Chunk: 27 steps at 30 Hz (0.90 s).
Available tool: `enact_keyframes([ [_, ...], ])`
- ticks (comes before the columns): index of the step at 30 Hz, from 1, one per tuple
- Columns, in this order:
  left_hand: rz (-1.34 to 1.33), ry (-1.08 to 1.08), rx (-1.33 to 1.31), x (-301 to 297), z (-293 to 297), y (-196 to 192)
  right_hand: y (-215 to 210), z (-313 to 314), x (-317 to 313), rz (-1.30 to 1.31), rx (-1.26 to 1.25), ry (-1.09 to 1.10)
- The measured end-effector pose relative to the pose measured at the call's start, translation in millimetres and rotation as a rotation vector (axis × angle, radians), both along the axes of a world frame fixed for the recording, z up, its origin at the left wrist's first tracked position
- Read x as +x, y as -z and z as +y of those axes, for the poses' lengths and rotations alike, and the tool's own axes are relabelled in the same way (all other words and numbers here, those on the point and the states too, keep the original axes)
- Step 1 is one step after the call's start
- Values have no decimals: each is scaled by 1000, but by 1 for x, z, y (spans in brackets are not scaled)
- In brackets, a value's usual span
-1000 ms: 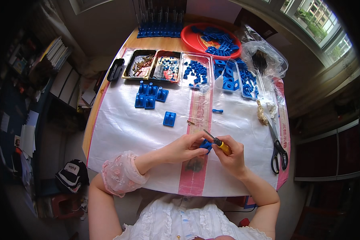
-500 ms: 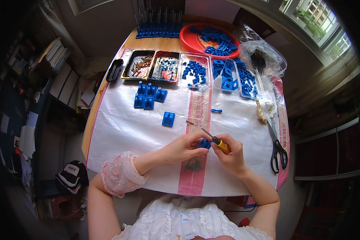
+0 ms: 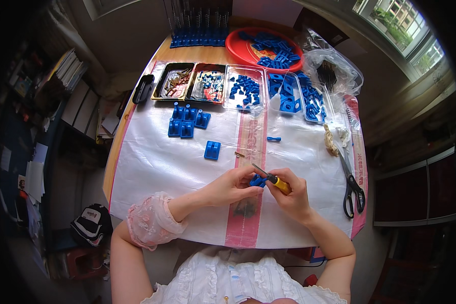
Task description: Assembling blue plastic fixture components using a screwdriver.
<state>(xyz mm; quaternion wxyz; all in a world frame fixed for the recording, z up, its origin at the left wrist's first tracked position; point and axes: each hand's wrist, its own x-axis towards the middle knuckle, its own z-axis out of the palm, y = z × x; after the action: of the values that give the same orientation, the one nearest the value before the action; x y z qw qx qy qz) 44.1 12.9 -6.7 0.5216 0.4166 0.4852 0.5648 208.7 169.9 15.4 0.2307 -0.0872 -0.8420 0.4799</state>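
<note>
Small blue plastic part (image 3: 259, 180), its shape mostly hidden by fingers – head view, the only one. It sits above the right edge of the long pink stripe (image 3: 234, 228) that runs down the white woven sheet (image 3: 157, 167); stripe taken as landmark.

Left hand (image 3: 233, 186): reaches in from left of the stripe, thumb and fingers pinching the part. Right hand (image 3: 294, 195): just right of the stripe, fingers curled round the yellow-and-black handle of a thin-shafted metal screwdriver (image 3: 282, 187). Shaft slants up and left, beside the left fingertips. Cannot tell whether the right fingertips also touch the part.

On the stripe beyond the hands, a tiny brass-coloured piece of hardware (image 3: 239, 154). Left of the stripe, a blue square bracket (image 3: 212, 150); farther left, a cluster of five blue brackets (image 3: 187, 130). Right of it, a short blue plastic piece (image 3: 273, 139); well to the right, black-handled scissors (image 3: 358, 196).

Handling, my judgement: pinch low and firm so the part cannot twist; left fingertips clear of the shaft's line – a slip would go that way. Small turns, light pressure; plastic may mark under force.
</note>
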Motion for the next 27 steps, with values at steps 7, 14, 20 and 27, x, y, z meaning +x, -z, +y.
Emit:
enact_keyframes([
  [7, -272, -88, -81, -11, 1, -6, -2, -2, 1, -34, 10, -9],
  [14, -691, -203, -75, -19, 1, -8, -2, 1, -1, -35, -64, 112],
  [20, -760, -251, -36, -22, 2, -5, 2, 3, 0, -54, -91, 71],
  [27, -608, -323, -1, -20, 2, -2, 5, 2, -4, -67, -67, 62],
])
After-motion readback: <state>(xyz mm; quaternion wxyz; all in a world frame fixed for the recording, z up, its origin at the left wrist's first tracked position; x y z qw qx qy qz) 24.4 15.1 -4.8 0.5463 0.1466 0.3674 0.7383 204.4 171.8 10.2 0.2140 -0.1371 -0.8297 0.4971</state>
